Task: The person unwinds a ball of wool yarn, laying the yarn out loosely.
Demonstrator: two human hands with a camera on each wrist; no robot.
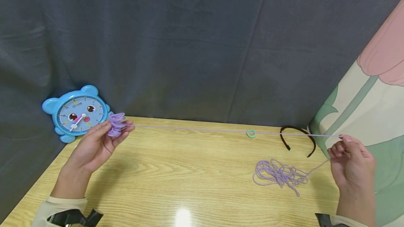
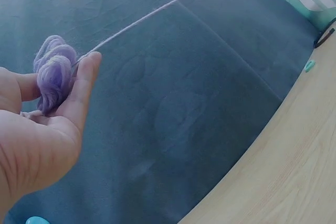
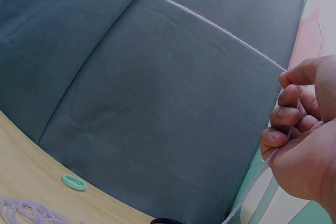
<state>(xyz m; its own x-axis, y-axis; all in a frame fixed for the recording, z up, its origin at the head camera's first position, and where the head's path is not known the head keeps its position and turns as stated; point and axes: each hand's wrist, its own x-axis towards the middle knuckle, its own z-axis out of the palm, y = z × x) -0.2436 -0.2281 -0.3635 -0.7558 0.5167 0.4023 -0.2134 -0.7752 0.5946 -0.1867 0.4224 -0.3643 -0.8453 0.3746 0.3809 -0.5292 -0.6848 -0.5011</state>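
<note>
Head view faces forward and down; both nearer wrist views share dark cloth (image 2: 168, 114).

Your table (image 1: 176, 171), wood-grain, carries: lilac yarn (image 1: 279, 175), loosely tangled; green ring (image 1: 251, 137); black headband (image 1: 291, 126); blue clock (image 1: 82, 113), left.

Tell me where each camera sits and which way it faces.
Head: worn on the head, facing forward and down over the table; shows the left hand, the right hand and their sleeves.
Left wrist: worn there, facing past the yarn bundle toward the dark cloth; shows the left hand.
Right wrist: worn there, facing the cloth behind the taut strand; shows the right hand.
Shared: both wrist views include the green ring.
</note>
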